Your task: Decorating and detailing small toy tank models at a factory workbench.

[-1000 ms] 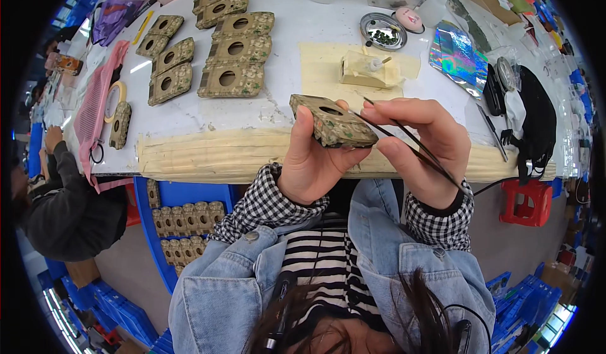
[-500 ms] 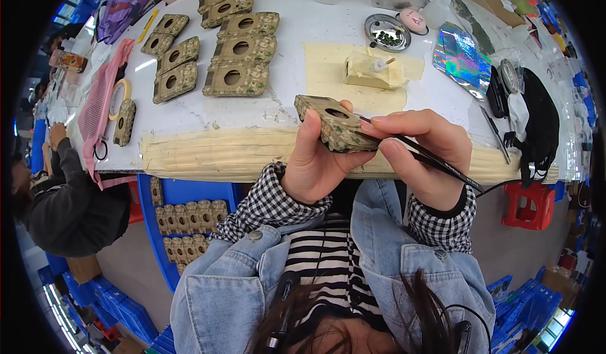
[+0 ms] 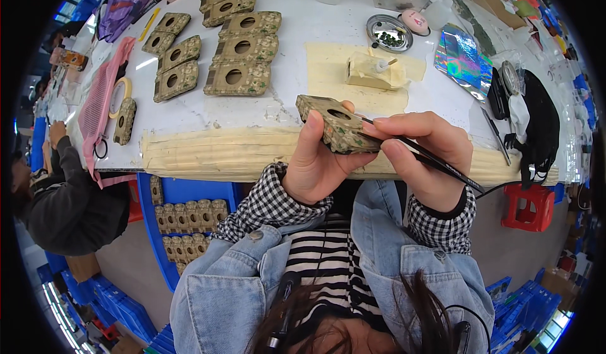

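Left hand (image 3: 319,165) grips block (image 3: 334,123) above table (image 3: 290,89) edge. Right hand (image 3: 423,155) pinches thin tool (image 3: 429,158), tip at block's top.

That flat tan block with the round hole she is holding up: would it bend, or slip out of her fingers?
The tan block probably stays stiff: it juts past the left hand without sagging. Its studded surface likely grips well. It seems light, pinched by fingertips alone while the right hand works a thin black tool on it.

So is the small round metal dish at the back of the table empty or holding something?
Holding something: the round metal dish has a cluster of small dark green pieces inside.
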{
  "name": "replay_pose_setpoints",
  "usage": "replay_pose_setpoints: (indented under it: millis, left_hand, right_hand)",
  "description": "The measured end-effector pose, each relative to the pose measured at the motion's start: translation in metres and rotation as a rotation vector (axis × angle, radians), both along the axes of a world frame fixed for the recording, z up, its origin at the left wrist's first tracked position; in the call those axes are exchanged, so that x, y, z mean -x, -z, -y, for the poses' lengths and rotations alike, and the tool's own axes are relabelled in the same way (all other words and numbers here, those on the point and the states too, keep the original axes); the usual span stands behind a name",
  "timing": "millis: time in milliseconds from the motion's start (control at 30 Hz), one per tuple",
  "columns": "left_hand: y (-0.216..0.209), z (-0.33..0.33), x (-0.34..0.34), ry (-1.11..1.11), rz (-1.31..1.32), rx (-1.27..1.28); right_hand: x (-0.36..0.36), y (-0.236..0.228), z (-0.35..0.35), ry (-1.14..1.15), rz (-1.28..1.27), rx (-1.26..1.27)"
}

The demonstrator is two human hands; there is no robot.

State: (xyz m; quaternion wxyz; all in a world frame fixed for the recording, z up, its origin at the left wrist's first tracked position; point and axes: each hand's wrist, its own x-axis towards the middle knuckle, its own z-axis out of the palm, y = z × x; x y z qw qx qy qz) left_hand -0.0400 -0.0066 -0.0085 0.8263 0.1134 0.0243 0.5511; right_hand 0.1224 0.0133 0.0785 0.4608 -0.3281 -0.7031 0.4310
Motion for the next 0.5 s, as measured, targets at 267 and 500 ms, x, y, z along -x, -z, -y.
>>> replay_pose_setpoints:
  millis: [267, 500]
  left_hand:
    - [0.0000, 0.0010, 0.0005, 0.004, 0.002, 0.005]
    - [0.0011, 0.0009, 0.0002, -0.001, 0.021, -0.007]
  right_hand:
    - [-0.0007, 0.0009, 0.0000, -0.012, -0.001, -0.003]
    - [0.0001, 0.0021, 0.0006, 0.002, -0.019, 0.002]
